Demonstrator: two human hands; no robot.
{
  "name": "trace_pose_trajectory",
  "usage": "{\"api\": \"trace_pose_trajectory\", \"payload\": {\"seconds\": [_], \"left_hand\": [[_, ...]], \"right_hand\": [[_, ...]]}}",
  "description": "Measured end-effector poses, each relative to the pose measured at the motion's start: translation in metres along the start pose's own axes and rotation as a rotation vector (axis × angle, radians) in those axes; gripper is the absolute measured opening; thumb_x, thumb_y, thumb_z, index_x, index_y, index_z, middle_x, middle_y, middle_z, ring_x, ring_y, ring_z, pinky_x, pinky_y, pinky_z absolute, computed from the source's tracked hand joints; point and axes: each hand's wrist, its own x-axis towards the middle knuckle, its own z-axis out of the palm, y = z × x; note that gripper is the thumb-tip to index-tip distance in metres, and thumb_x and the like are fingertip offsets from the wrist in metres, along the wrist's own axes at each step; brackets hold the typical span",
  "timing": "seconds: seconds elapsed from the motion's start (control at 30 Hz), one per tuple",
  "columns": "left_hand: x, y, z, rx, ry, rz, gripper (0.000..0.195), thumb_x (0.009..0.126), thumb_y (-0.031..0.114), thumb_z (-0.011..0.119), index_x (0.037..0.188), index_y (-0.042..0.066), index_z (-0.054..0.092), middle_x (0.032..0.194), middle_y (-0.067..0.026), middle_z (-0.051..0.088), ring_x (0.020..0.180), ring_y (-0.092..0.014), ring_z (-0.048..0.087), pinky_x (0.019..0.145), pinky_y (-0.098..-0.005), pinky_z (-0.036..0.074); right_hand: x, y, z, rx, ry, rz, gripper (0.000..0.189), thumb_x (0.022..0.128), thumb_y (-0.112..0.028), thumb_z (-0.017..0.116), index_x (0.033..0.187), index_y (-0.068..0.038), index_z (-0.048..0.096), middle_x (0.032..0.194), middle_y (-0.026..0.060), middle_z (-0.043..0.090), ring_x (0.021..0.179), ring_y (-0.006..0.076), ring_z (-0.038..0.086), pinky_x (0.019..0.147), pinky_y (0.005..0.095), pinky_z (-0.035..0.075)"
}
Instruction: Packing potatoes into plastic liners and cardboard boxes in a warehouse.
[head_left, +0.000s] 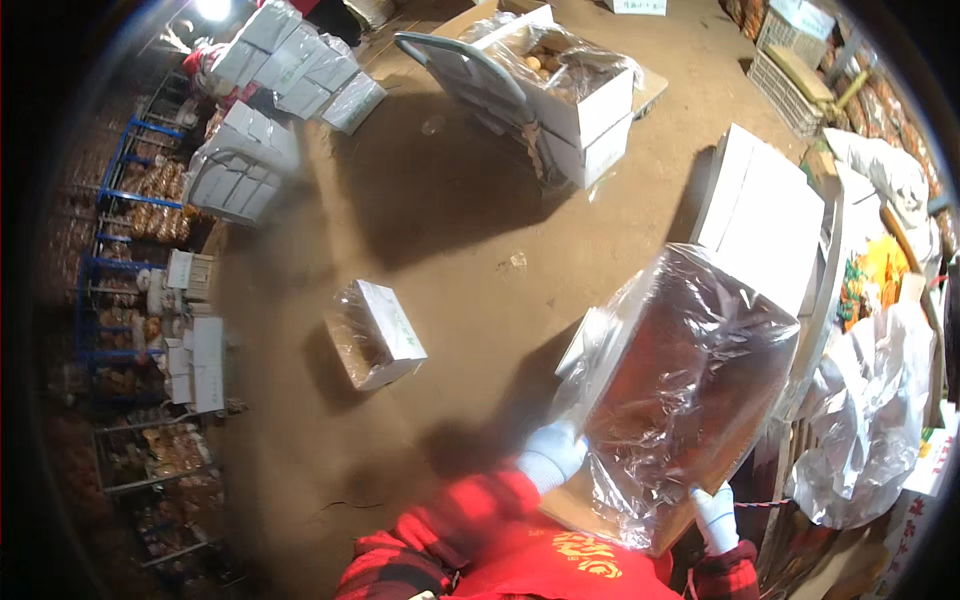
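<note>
An open cardboard box lined with clear plastic film stands tilted close against my red apron, its inside reddish-brown through the film. My left hand, in a pale glove with a ribbed cuff, grips the box's near left edge with the film over it. My right hand, gloved too, is at the near right edge, its fingers partly hidden by the cardboard and film. White folded or stacked cartons lie just beyond the box. A crumpled sheet of clear plastic hangs to the right.
A small film-lined box sits on the brown floor. Farther off, a hand truck leans against stacked boxes with round produce. White cartons and blue racks line the left; plastic crates stand at upper right.
</note>
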Motion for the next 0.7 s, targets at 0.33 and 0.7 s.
{"api": "trace_pose_trajectory", "payload": {"seconds": [0.33,0.7], "left_hand": [[-0.013,-0.144,-0.1,-0.232,0.501,-0.15,0.04,0.076,0.03,0.059,0.104,0.001,0.057,0.082,-0.0239,0.059,0.078,-0.039,0.057,0.068,-0.0435,0.046],[0.168,-0.489,-0.09,-0.141,0.564,-0.661,0.032,0.076,0.032,0.054,0.089,0.003,0.059,0.082,-0.0222,0.06,0.079,-0.039,0.057,0.071,-0.0456,0.045]], "right_hand": [[0.025,-0.151,0.15,-0.726,-0.069,-0.14,0.033,0.071,-0.003,0.052,0.103,0.004,0.052,0.076,0.0176,0.059,0.063,0.0248,0.055,0.06,0.0327,0.046],[0.081,-0.025,0.354,-0.525,-0.558,-0.133,0.031,0.079,-0.001,0.054,0.11,0.0,0.053,0.104,0.01,0.057,0.096,0.017,0.054,0.083,0.026,0.042]]}}
